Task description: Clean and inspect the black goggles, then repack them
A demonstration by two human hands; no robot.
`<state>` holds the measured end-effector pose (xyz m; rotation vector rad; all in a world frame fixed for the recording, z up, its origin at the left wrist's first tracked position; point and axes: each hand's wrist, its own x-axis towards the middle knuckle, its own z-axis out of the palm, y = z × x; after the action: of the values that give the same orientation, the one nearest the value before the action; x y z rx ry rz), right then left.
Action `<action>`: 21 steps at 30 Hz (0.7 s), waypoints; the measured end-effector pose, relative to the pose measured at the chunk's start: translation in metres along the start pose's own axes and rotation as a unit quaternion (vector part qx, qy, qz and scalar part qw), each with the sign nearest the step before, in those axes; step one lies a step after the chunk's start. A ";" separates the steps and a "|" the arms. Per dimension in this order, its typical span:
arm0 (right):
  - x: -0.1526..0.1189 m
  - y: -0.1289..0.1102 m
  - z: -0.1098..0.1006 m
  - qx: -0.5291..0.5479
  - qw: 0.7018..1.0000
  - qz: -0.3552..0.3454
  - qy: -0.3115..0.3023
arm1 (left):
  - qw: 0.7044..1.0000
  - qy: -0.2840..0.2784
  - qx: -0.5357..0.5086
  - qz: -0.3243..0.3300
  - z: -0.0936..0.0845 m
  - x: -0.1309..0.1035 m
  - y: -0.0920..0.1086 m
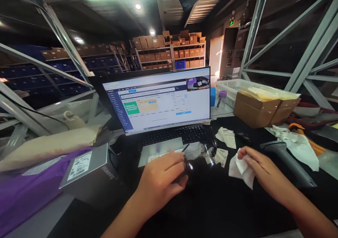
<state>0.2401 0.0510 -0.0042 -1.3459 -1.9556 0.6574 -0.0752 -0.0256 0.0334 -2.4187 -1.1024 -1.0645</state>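
My left hand (165, 174) is curled around a dark, shiny object (188, 165), which its fingers partly hide. In my right hand (255, 162), a white cloth (241, 170) is pinched between thumb and fingers and hangs down over the black surface. Beyond my left hand lies a light, flat sheet (160, 149) in front of the keyboard (192, 133). Small transparent pieces and a crumpled pale wipe (221, 157) lie between my two hands, with another pale cloth (226, 136) behind them.
A lit monitor (163, 104) stands at the back. On the left are a grey box (87, 171) and a purple bag (34, 195). A handheld scanner (293, 164), cardboard boxes (257, 109) and a white basket (228, 84) are on the right.
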 end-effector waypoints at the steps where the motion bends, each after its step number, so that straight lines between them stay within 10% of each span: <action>1: -0.012 0.010 0.001 0.016 1.000 0.020 -0.008 | 1.000 -0.006 -0.004 -0.001 0.001 0.001 0.000; 12: -0.087 0.060 -0.030 0.176 0.952 0.221 0.120 | 0.996 -0.083 -0.037 0.019 0.020 0.017 0.004; 21: -0.102 0.076 -0.042 0.060 0.965 0.205 0.151 | 0.993 -0.103 -0.050 0.037 0.029 0.026 0.009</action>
<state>0.3425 -0.0172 -0.0557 -1.6821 -1.3870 0.6990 -0.0425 -0.0026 0.0321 -2.6750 -1.0335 -0.8822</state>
